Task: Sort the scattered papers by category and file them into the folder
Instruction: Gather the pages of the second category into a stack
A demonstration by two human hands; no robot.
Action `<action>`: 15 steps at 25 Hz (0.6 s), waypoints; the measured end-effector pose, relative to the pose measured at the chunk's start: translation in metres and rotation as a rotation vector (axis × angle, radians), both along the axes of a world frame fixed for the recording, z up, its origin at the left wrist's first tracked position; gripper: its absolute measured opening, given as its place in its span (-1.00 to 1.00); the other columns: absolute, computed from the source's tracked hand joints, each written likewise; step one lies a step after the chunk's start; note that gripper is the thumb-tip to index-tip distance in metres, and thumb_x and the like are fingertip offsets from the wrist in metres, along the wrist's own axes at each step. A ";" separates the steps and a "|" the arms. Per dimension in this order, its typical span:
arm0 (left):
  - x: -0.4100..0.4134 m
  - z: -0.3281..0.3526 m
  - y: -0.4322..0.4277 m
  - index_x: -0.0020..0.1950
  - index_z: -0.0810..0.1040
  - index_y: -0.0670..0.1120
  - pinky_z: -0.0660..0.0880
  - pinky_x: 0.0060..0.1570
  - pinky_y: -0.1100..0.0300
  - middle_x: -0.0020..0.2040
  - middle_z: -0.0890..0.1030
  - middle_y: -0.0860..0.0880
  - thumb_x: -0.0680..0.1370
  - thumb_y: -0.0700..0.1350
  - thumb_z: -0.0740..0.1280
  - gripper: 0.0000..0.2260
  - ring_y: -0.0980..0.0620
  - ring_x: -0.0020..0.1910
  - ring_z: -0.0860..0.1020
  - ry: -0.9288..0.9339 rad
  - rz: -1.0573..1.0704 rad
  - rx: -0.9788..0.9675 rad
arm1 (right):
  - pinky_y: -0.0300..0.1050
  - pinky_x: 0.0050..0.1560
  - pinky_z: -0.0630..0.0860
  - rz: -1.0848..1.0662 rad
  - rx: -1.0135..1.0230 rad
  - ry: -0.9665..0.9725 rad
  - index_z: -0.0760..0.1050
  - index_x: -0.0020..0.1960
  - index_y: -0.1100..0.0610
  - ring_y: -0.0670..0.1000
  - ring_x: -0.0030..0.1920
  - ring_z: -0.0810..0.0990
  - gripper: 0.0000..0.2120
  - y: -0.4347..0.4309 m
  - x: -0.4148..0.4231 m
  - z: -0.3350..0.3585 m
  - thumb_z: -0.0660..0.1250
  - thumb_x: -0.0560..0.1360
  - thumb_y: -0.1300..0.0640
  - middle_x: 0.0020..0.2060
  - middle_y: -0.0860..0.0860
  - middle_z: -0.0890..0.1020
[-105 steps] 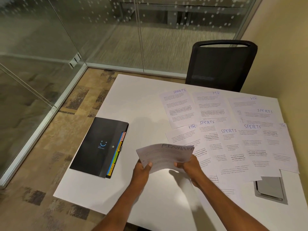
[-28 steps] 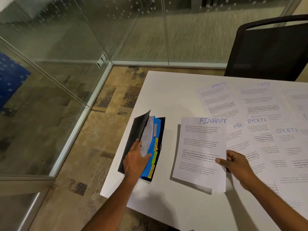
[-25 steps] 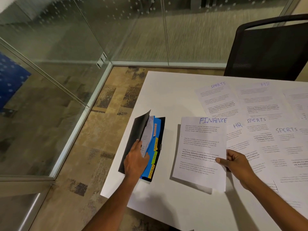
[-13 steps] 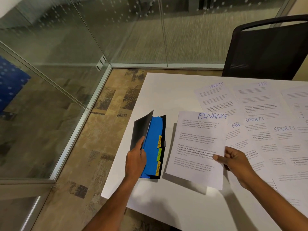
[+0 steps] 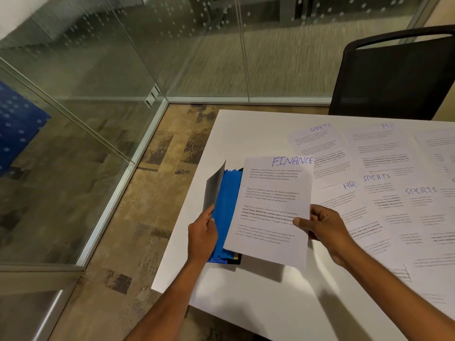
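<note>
Right hand [image 5: 318, 226], FINANCE sheet [image 5: 270, 205] now overlapping folder [image 5: 225, 207]

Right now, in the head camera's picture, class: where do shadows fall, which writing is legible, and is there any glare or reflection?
Head view: the FINANCE sheet throws a soft shadow on the white table under its near edge; head view: its handwritten heading is legible, its printed lines too soft to read; head view: no harsh glare, only hazy reflections in the glass wall.

The left hand [image 5: 202, 236] holds back the black folder's [image 5: 213, 188] cover, baring a blue divider [image 5: 225, 207]. The right hand [image 5: 320, 226] pinches the FINANCE sheet [image 5: 272, 212] over it, left of papers [image 5: 376, 183] on the white table [image 5: 283, 299].
</note>
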State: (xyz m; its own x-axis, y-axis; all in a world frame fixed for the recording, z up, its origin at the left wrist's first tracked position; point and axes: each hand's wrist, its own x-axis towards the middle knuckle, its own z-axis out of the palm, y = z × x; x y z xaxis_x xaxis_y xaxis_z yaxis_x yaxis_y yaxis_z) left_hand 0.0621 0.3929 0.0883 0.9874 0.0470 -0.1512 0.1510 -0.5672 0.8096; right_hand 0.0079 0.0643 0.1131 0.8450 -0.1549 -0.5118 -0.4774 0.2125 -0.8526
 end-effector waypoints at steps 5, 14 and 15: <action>-0.001 0.004 -0.003 0.55 0.51 -0.09 0.51 -0.04 0.58 0.22 0.63 0.24 0.73 -0.33 0.23 -0.60 0.54 0.04 0.59 0.005 0.003 -0.027 | 0.20 -0.01 0.74 0.051 -0.152 0.004 0.71 0.09 0.10 0.19 -0.04 0.79 -0.78 0.031 0.011 0.006 0.53 0.51 0.34 -0.05 0.00 0.81; -0.005 0.005 0.000 0.44 0.59 0.05 0.67 -0.14 0.31 0.14 0.70 0.23 0.74 -0.26 0.26 -0.66 0.23 -0.01 0.73 -0.001 -0.048 -0.076 | -0.03 -0.30 0.73 0.123 -0.336 0.119 0.64 -0.06 0.28 0.07 -0.16 0.76 -0.85 0.081 0.018 0.005 0.42 0.40 0.41 -0.06 0.00 0.77; -0.005 0.004 0.002 0.44 0.59 0.07 0.68 -0.13 0.29 0.12 0.69 0.28 0.73 -0.26 0.27 -0.65 0.23 -0.02 0.73 0.001 -0.052 -0.071 | -0.07 -0.33 0.70 0.124 -0.328 0.127 0.63 -0.05 0.29 0.07 -0.16 0.75 -0.85 0.084 0.020 0.005 0.42 0.39 0.42 -0.06 0.00 0.76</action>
State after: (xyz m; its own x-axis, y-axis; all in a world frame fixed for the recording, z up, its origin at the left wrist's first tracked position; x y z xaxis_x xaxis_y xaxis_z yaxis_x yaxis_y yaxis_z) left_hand 0.0572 0.3949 0.0926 0.9880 -0.0150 -0.1536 0.1240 -0.5155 0.8479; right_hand 0.0275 0.1479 0.1177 0.8006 -0.2287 -0.5538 -0.5887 -0.1286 -0.7980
